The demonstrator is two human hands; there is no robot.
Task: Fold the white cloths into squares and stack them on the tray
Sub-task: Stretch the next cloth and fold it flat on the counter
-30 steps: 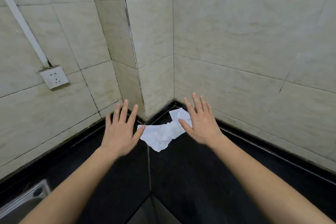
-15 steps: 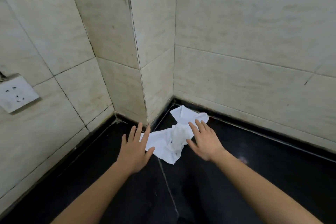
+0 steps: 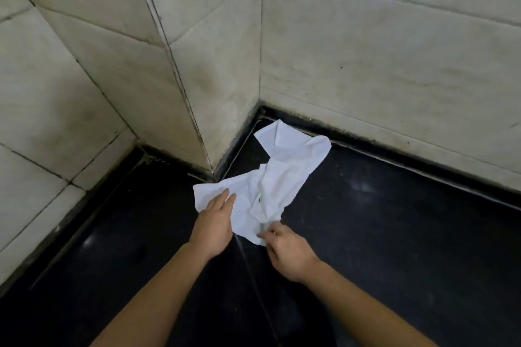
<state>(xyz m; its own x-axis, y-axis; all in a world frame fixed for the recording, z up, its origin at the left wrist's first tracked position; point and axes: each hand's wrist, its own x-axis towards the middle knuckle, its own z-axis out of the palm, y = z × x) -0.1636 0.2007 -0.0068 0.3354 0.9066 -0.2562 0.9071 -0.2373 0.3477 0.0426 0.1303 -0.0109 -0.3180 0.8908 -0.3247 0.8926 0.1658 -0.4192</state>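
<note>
A crumpled white cloth point(image 3: 277, 177) lies on the black countertop point(image 3: 394, 234), stretching from the wall corner toward me. My left hand point(image 3: 214, 222) rests flat on the cloth's near left corner, fingers together. My right hand point(image 3: 284, 251) is at the cloth's near bottom edge, its fingers curled and pinching that edge. No tray is in view.
Beige tiled walls point(image 3: 366, 51) close in the counter on the far side, and a projecting tiled corner point(image 3: 197, 110) juts out just behind the cloth. A seam point(image 3: 253, 276) in the counter runs toward me between my arms.
The view has moved closer and tilted down; the wall socket has left the frame. Both hands came down onto the cloth: the left now lies on it, the right pinches its near edge.
</note>
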